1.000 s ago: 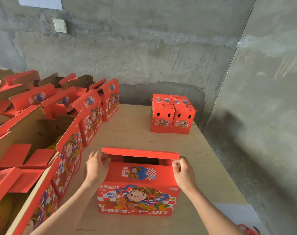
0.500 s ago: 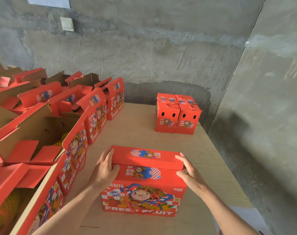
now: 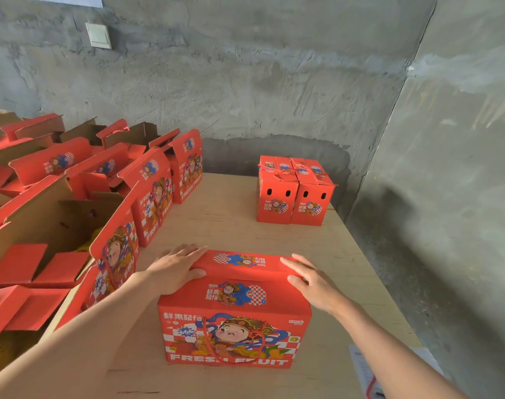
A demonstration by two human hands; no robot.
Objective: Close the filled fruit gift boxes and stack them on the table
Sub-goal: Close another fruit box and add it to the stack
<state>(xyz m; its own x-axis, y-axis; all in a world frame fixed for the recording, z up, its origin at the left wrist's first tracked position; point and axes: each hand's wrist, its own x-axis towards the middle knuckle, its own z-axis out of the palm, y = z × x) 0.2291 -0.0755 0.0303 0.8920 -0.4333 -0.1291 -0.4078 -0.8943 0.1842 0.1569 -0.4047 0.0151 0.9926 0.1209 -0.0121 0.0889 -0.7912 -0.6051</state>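
A red fruit gift box (image 3: 234,326) with a cartoon figure and "FRESH FRUIT" on its front stands on the wooden table (image 3: 231,220) right before me. Its top flaps lie folded down. My left hand (image 3: 175,269) presses flat on the left end of the top, thumb along the front edge. My right hand (image 3: 311,279) presses on the right end with straight fingers. Two closed red boxes (image 3: 294,194) stand side by side at the far right of the table.
Several open red boxes (image 3: 156,185) with raised flaps line the left side, some showing yellow fruit inside. Concrete walls close off the back and the right. A sheet of paper (image 3: 366,370) lies at the table's near right corner.
The box's top flap was up and held at both ends; both hands have folded it down and now lie flat on the closed top.
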